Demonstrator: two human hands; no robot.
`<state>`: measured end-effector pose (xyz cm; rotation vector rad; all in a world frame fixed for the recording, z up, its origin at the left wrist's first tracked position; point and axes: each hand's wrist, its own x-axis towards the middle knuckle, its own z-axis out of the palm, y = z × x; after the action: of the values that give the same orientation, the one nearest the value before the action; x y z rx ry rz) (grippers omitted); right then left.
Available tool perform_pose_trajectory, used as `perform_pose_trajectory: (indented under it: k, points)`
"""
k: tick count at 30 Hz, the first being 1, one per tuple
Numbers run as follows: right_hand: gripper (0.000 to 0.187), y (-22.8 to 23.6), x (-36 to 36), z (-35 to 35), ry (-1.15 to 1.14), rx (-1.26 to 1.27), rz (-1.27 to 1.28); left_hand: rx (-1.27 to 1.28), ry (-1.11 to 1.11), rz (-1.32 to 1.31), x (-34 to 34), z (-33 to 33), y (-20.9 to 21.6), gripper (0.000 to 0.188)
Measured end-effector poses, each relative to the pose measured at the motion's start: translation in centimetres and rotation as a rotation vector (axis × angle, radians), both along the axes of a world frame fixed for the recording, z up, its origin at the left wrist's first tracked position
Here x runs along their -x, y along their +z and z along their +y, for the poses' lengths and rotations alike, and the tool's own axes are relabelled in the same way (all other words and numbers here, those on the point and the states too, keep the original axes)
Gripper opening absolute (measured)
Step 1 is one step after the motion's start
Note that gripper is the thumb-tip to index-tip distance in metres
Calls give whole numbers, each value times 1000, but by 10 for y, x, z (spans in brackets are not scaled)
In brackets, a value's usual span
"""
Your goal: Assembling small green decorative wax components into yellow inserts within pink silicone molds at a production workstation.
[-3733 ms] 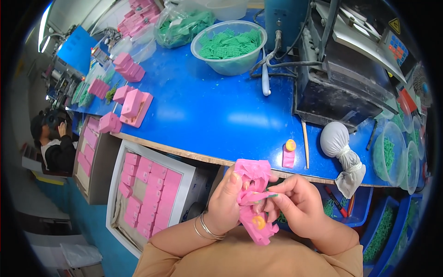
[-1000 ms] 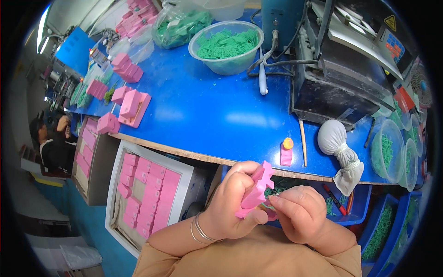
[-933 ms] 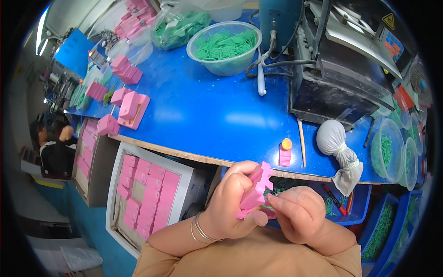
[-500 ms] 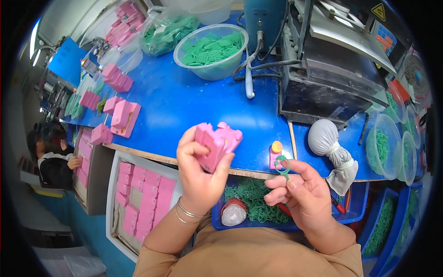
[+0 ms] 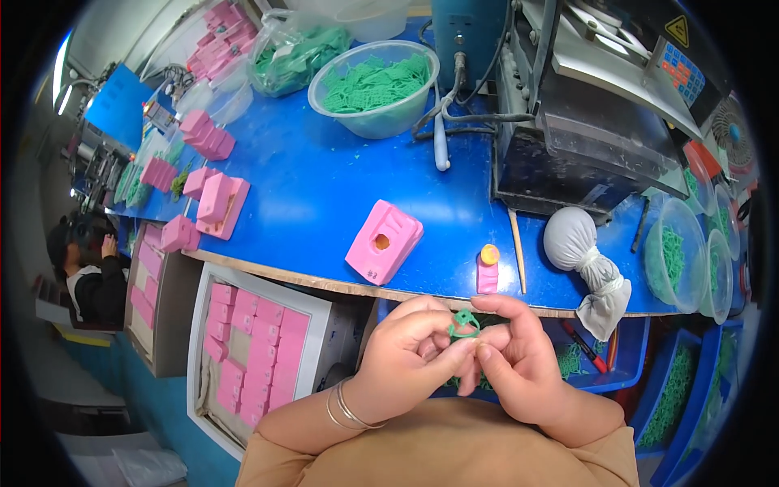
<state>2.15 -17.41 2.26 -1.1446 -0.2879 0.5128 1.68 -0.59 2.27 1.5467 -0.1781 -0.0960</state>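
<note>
Left hand (image 5: 418, 349) and right hand (image 5: 519, 357) jointly pinched green ring-shaped piece (image 5: 464, 324), apparently for two-sided control. Blue tray (image 5: 637, 349) lay beneath hands and rightward, likely for catching. Pink block (image 5: 393, 230) rested just beyond left hand, probably for ready reach. Bowl (image 5: 369, 124) stood farther off.

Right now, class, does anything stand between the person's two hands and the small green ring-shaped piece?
Nothing visible does: the green ring-shaped piece is held at the fingertips, where the left hand and right hand meet. The pink block lies apart on the blue table, beyond both hands.
</note>
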Motion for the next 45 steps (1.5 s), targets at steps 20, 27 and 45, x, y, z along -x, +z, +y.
perform_pose_trajectory:
  k: [20,27,45]
  points:
    - [39,-8,-3,-24,83,314,188,-410,-32,-580,5,3,-5,22]
    - [13,-3,-3,-24,-134,649,-387,-246,-45,-200,9,0,-12,12]
    - [20,-11,-9,-16,-204,518,-782,-457,-5,-546,12,7,-11,26]
